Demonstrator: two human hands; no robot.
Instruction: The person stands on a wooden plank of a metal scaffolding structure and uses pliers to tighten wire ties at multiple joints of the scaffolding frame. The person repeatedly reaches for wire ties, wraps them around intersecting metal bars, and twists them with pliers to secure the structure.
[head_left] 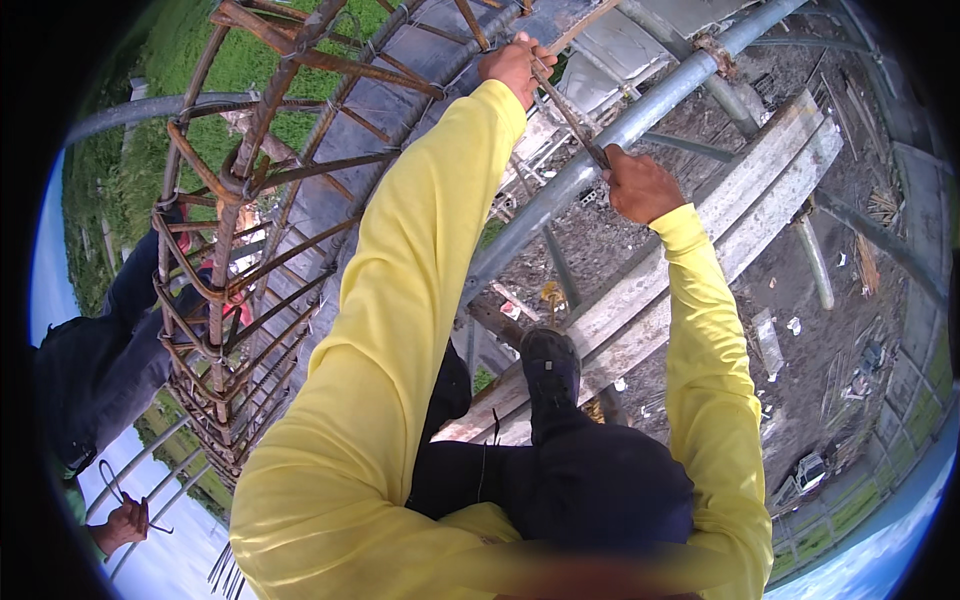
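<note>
My left hand is closed at the upper end of a thin brownish metal rod, beside the edge of a grey panel. My right hand grips the rod's lower end, just past a thick steel scaffold pipe. The rod slants across above that pipe; whether it touches it I cannot tell. On the left rises a cage of rusty reinforcing bars, its bent ties bound with wire. Part of the left hand's fingers is hidden.
Worn scaffold planks run under my shoe, high above littered ground. A rusty clamp sits on the pipe. At the left, a co-worker in dark clothes has a hand holding a bent thin rod.
</note>
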